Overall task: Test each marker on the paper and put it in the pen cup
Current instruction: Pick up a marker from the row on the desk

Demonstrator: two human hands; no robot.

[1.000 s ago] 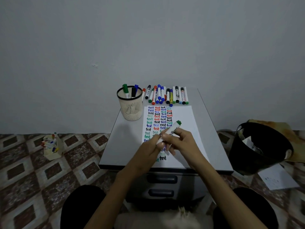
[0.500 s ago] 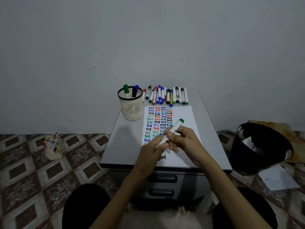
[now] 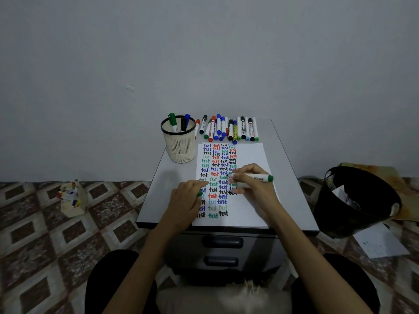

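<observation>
right hand (image 3: 254,188) gripped the green marker (image 3: 257,178) by its white barrel, thumb and fingers curled round it. the barrel lay nearly level, green end pointing right, tip against the paper (image 3: 251,155) by the fourth column of words. left hand (image 3: 187,201) rested palm down on the paper's left edge, fingers curled over a green cap (image 3: 199,194), of which only a sliver showed.

a plain grey wall (image 3: 204,53) filled the upper half of the view. below it ran a floor (image 3: 45,234) of brown and cream diamond tiles. the grey cabinet (image 3: 172,177) stood against the wall, with two dark-handled drawers (image 3: 223,242) in its front. on the floor to its right sat a black bin (image 3: 353,207), and a loose sheet (image 3: 381,244) lay in front of that. the paper covered the middle of the cabinet top, with columns of the word "test" in blue, red, black and green down its left half. the pen cup (image 3: 180,148), cream mesh with a black rim, stood at the back left, just beside the paper's top left corner, holding capped markers (image 3: 173,123) in green, black and blue. a row of markers (image 3: 229,130) lay along the back edge, right of the cup. on the floor to the left sat a small box (image 3: 72,200) with more markers in it.
</observation>
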